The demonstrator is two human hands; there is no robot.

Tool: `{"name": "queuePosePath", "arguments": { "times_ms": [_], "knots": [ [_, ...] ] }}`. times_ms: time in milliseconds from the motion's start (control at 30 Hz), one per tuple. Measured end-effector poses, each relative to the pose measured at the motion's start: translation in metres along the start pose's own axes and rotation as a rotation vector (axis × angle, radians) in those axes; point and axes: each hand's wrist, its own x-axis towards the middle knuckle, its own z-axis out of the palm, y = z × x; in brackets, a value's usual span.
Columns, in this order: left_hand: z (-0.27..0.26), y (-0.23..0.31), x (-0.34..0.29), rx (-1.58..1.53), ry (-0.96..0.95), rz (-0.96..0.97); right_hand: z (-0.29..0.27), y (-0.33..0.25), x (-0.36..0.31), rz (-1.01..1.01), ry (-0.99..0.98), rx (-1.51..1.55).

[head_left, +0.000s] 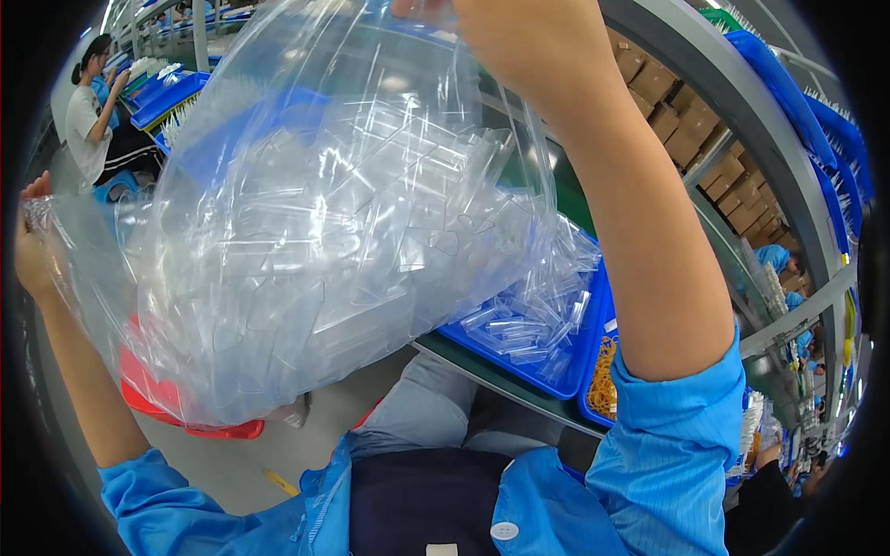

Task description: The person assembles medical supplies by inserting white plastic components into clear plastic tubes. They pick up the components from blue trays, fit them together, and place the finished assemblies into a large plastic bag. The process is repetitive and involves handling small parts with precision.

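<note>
A large clear plastic bag [324, 241], bulging with many small transparent plastic pieces, hangs tilted across the middle of the view. At the far left, my left hand [33, 246] is closed on a gathered edge of the bag. My right hand [426, 9], partly cut off by the top edge, grips the bag's upper part. To the bag's right, a blue tray [565, 389] holds loose clear plastic pieces [528, 324], some looking like short tubes. The bag overlaps the tray's far left part.
Next to that tray is another blue tray [593, 413] with orange-yellow rubber bands [604, 375]. A red plastic thing [227, 431] is low behind the bag. A seated person [93, 111] is at the left. Cardboard boxes [686, 139] and a curved metal frame [742, 93] are at the right.
</note>
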Motion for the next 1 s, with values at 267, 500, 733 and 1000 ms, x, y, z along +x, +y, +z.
{"name": "queuePosePath", "arguments": {
  "times_ms": [267,500,733,1000],
  "knots": [
    [0.063,0.002,-0.085,0.209,-0.237,-0.016,0.014,0.000,-0.009,-0.431,0.177,-0.271],
    [0.140,0.056,-0.204,0.110,-0.730,0.024,0.084,-0.015,-0.015,-0.409,0.059,-0.729],
    [0.120,0.015,-0.203,0.008,-0.478,0.010,0.137,-0.017,-0.062,-0.488,0.121,-0.382],
    [0.102,0.023,-0.195,-0.263,-0.284,-0.140,0.040,0.059,-0.156,-0.023,0.421,-0.207]
  ]
}}
